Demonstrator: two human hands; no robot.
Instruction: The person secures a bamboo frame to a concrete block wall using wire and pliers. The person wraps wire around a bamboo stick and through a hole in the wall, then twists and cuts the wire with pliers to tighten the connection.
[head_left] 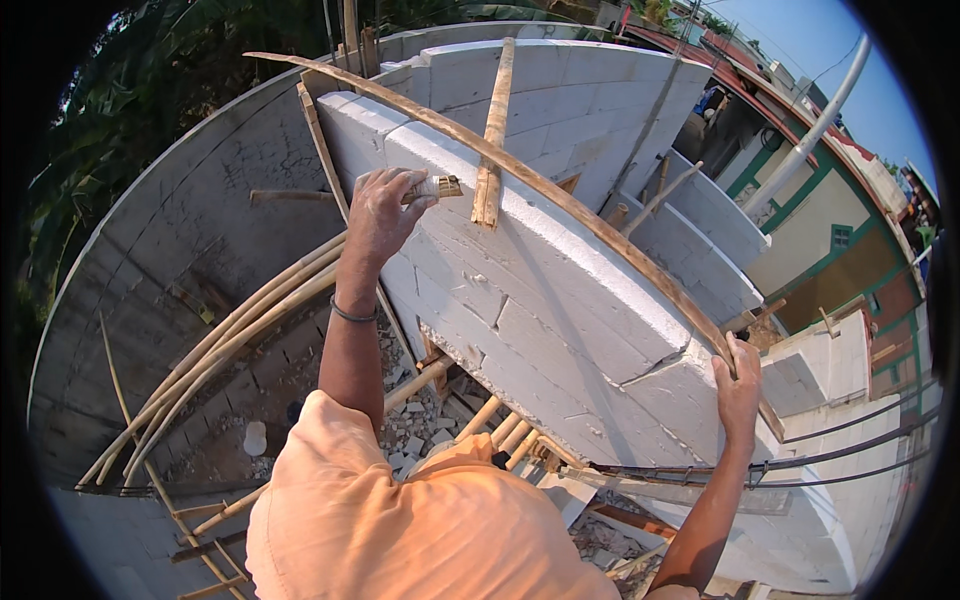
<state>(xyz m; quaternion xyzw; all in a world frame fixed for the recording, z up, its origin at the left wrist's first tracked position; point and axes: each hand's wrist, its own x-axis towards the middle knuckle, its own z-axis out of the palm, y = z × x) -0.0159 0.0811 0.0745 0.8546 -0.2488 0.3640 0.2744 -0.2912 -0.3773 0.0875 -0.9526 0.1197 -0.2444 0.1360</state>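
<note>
Wooden strip (pixel 601 227) over the white block wall (pixel 570 320) is gripped by the right hand (pixel 738 388), small roll (pixel 436 187) held in the left hand (pixel 382 213), so the strip could easily get dropped if that grip slips.

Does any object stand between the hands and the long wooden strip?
Nothing visible stands between the right hand and the long wooden strip: the hand grips it. From the left hand, holding a small item, the way toward the strip also looks free; the short wooden piece is only to its right.
</note>
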